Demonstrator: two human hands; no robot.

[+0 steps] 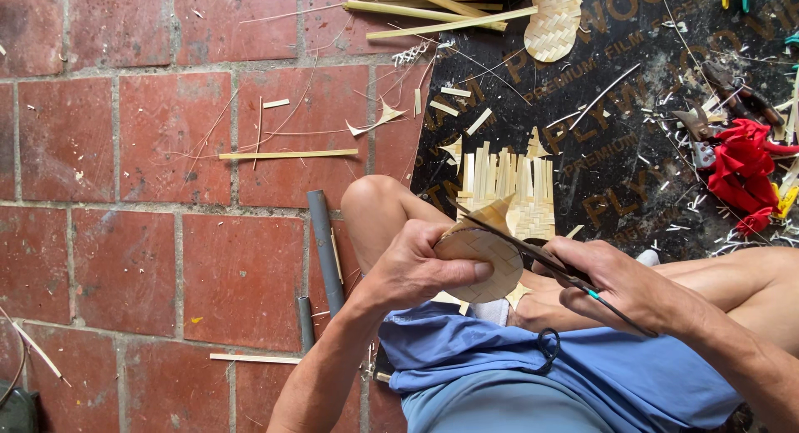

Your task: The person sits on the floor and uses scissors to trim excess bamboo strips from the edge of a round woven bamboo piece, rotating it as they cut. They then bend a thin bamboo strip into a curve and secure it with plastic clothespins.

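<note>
Head view: black board [632,191] with gold lettering lies past the knees. Woven bamboo disc [481,262], nearer than the board, gripped by left hand [416,266]. Right hand [620,283], just beside the disc, clenches dark scissors [533,254] touching its rim.

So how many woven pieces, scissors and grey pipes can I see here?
Woven bamboo pieces: 3 (round one in the left hand at, a half-woven mat, a finished one)
Scissors: 1, in the right hand at
Grey pipes: 2 ()
Total: 6
</note>
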